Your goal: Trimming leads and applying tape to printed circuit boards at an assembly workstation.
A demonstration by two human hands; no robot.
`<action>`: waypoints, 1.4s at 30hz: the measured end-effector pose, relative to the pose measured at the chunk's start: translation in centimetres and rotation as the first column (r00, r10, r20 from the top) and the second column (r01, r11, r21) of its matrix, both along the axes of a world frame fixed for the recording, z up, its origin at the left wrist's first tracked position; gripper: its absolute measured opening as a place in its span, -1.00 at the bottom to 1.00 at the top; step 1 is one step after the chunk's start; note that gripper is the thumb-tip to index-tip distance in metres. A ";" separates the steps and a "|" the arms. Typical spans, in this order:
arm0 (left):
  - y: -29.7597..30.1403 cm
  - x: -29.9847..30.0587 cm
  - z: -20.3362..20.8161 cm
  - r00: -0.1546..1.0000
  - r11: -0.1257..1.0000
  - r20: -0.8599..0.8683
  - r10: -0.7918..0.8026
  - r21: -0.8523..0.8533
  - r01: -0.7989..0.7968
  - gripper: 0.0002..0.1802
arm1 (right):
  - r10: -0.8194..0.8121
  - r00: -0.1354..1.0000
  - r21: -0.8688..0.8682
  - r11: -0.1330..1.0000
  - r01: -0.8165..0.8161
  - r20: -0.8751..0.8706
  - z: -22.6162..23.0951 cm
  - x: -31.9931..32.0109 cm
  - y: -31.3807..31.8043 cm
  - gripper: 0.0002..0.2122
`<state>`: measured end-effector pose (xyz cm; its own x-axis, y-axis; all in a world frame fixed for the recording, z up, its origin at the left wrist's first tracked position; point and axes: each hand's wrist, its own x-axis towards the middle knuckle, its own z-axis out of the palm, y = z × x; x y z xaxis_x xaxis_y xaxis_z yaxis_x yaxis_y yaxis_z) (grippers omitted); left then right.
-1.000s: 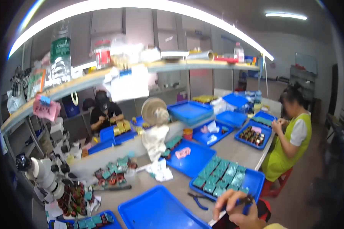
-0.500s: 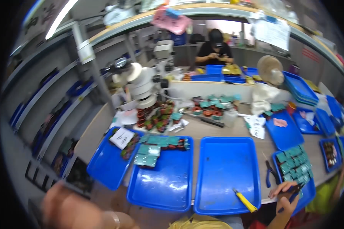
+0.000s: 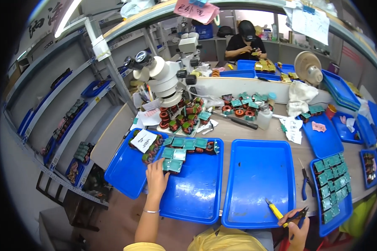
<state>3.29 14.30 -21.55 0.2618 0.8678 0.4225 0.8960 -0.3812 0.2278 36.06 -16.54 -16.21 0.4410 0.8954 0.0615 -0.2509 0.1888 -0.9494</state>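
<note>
My left hand reaches into a blue tray, fingers stretched out and thumb apart. Its fingertips lie at the left edge of a green-topped circuit board module, the nearest of several grouped at the tray's far left. No firm grip on it shows. My right hand is closed around dark-handled pliers, their jaws pointing up and right. Just beside that hand, a yellow-handled tool lies at the near right of a second blue tray.
To the right are a tray of green-topped modules and blue-handled pliers. A microscope, a clear bottle and a black-handled tool stand or lie behind. Across the partition sits another person.
My left hand has swung from the lower left up to the modules in the left tray. My right hand has shifted left, away from the right-hand module tray, still holding the pliers.
</note>
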 end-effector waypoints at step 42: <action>-15.0 19.5 9.8 -0.020 0.325 0.982 0.187 -0.043 0.945 -0.42 | 0.814 0.159 0.608 -0.272 -0.746 0.559 1.4 -5.7 3.2 -0.75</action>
<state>22.84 -0.66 -11.80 0.6766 0.7224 0.1425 -0.4524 0.2551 0.8546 30.38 -13.35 -14.77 -0.5577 0.0839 0.8258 -0.7950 0.2322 -0.5605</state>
